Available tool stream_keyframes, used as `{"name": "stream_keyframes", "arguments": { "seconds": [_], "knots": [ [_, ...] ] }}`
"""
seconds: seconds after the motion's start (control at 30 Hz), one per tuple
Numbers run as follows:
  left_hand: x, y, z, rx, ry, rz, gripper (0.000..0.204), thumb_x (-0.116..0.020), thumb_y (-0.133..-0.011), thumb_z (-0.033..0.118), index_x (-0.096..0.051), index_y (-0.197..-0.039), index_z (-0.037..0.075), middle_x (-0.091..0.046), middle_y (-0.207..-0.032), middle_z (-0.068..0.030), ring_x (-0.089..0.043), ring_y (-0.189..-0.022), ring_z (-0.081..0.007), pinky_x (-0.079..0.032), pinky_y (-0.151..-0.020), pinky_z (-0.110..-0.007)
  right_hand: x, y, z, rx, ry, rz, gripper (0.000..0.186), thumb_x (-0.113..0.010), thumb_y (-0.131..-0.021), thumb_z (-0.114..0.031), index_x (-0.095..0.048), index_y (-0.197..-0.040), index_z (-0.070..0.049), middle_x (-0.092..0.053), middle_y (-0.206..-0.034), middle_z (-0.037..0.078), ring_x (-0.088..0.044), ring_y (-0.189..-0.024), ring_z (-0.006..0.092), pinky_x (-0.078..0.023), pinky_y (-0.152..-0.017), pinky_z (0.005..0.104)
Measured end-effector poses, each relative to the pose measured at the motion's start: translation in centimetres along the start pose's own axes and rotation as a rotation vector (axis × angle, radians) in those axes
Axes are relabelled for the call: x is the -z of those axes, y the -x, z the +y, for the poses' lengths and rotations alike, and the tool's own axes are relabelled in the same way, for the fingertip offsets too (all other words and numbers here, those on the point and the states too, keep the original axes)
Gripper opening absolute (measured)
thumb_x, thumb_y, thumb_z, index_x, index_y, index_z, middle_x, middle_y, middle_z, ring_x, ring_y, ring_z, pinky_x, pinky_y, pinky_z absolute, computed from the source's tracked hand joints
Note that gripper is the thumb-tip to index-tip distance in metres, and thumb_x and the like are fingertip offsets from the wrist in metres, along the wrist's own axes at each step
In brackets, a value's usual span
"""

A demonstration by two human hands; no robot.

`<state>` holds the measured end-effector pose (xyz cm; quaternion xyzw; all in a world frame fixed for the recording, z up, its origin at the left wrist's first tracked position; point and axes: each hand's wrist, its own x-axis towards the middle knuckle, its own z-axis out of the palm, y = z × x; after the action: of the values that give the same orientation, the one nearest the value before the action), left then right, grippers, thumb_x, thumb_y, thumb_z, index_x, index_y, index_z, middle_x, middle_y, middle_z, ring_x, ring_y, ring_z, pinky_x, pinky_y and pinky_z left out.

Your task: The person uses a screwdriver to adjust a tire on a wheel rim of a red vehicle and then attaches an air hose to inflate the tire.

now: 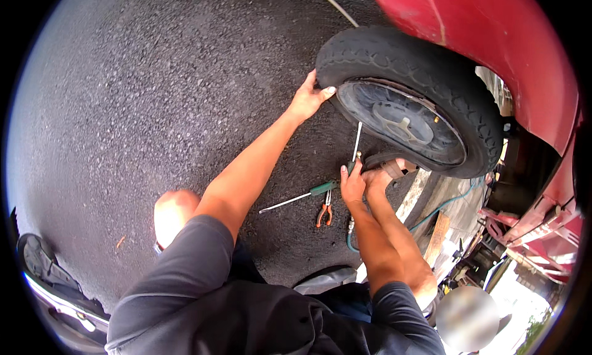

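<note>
A wheel with a black tyre [394, 53] and a dark grey rim [376, 102] stands tilted beside a red vehicle panel. My left hand [309, 99] grips the tyre's left edge, thumb on the sidewall and fingers partly hidden behind it. In my right hand [353, 183] is a screwdriver [357, 139], its shaft pointing up to the rim's lower edge. Whether the tip is under the tyre bead, I cannot tell. A second screwdriver [322, 188] with a green handle lies on the asphalt left of that hand, close to pliers [324, 214] with orange handles.
The red panel [487, 28] curves over the wheel at the upper right. A teal hose [445, 206] runs over wooden boards [439, 232] on the right. My sandalled foot [394, 169] is just below the wheel. Another vehicle's edge [61, 299] shows at lower left.
</note>
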<state>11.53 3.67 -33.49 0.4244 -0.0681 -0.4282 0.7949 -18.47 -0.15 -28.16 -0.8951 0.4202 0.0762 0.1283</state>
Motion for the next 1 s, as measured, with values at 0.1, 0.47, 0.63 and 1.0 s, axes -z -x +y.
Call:
{"name": "stream_keyframes", "arguments": {
  "seconds": [0.1, 0.47, 0.63, 1.0],
  "knots": [
    [-1.3, -0.3, -1.4, -0.136, 0.037, 0.024, 0.083, -0.078, -0.086, 0.017, -0.027, -0.15, 0.007, -0.051, -0.139, -0.0131, -0.049, -0.126, -0.0224, -0.039, -0.109, -0.036, 1.9, -1.2, 1.0, -0.066, -0.029, -0.349, 0.062, -0.052, -0.099, -0.04, -0.027, -0.145, -0.006, -0.058, -0.119, 0.033, -0.059, -0.107, 0.0516, -0.045, -0.092, 0.056],
    [-1.5, -2.7, -2.7, -0.153, 0.031, 0.132, 0.069, -0.081, -0.082, 0.014, -0.041, -0.137, 0.004, -0.058, -0.132, -0.0116, -0.052, -0.122, -0.0219, -0.04, -0.108, -0.035, 4.2, -6.5, 4.1, -0.077, 0.173, -0.611, 0.051, -0.068, -0.091, -0.034, -0.039, -0.126, -0.01, -0.065, -0.108, 0.028, -0.059, -0.108, 0.0501, -0.046, -0.09, 0.0529],
    [-1.4, -2.5, -3.3, -0.128, 0.141, 0.111, 0.066, -0.077, -0.084, 0.009, -0.04, -0.138, 0.003, -0.056, -0.135, -0.0118, -0.052, -0.124, -0.0222, -0.041, -0.108, -0.035, 5.0, -6.7, 3.6, -0.043, 0.326, -0.546, 0.048, -0.067, -0.092, -0.035, -0.039, -0.121, -0.009, -0.066, -0.1, 0.03, -0.061, -0.101, 0.0505, -0.047, -0.085, 0.0558],
    [0.8, -3.3, -6.6, -0.152, -0.274, 0.204, 0.063, -0.085, -0.077, 0.024, -0.049, -0.122, 0.001, -0.07, -0.11, -0.0166, -0.067, -0.098, -0.0221, -0.052, -0.085, -0.037, 11.2, -8.6, -0.3, -0.014, 0.568, -0.741, 0.045, -0.065, -0.089, -0.033, -0.052, -0.121, -0.004, -0.068, -0.108, 0.027, -0.067, -0.101, 0.0414, -0.053, -0.089, 0.0484]
  ]
}}
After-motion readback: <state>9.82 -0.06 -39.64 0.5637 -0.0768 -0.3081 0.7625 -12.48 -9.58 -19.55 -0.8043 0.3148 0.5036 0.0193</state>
